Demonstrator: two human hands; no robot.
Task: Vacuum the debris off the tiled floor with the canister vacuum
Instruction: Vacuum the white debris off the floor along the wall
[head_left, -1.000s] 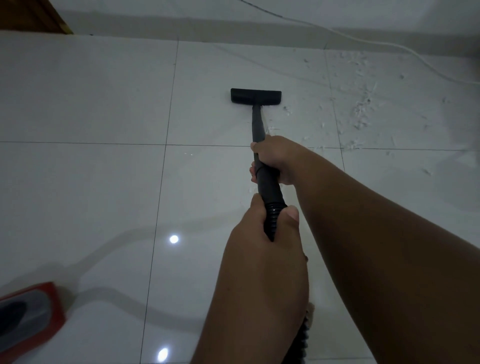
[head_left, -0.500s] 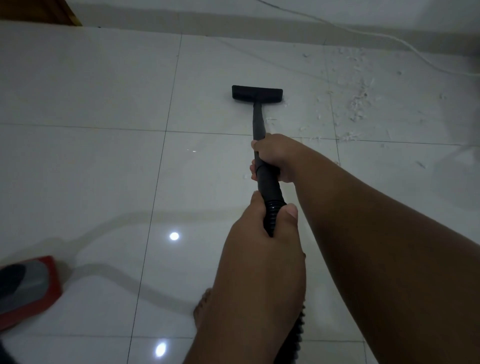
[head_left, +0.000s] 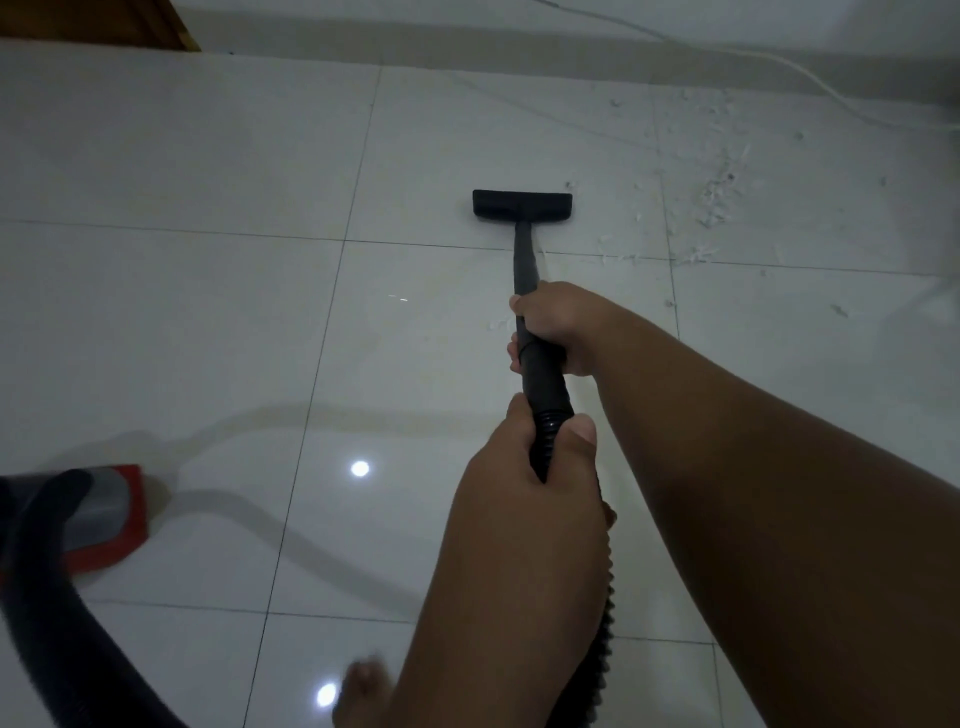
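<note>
glossy white tiled floor, dark grout lines, couple light glints on it, pale wall up top, wooden bit top-left

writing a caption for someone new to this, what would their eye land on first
First, the grip in the middle: the right hand grips the black wand ahead of the left hand, which holds the ribbed hose. Next, the flat nozzle on the pale tiles, with white debris scattered to its right, and the red canister at the left edge.
</note>
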